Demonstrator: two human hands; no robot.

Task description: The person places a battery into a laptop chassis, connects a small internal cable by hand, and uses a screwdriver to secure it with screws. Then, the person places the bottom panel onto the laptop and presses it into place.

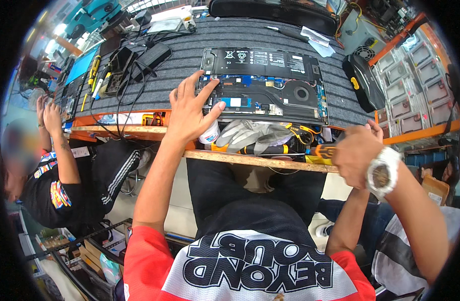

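On the ribbed mat (182, 60), we are apparently steadying the opened laptop (270, 98), our left hand (188, 111) splaying, grasping nothing, over its left side; a co-worker's hand (355, 153) is masking our right hand (375, 131), whose grip we cannot tell. Continuing is probably needing precision.

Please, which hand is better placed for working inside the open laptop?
Likely the left hand: it is at the laptop, while the right forearm passes behind another person's hand.

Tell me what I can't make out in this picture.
In the head view:
Right forearm: hand end hidden by a co-worker's hand.
Right end of the orange handle: hidden likewise.
Left edge of the laptop: partly covered by the left hand.
Blue board: details too small.
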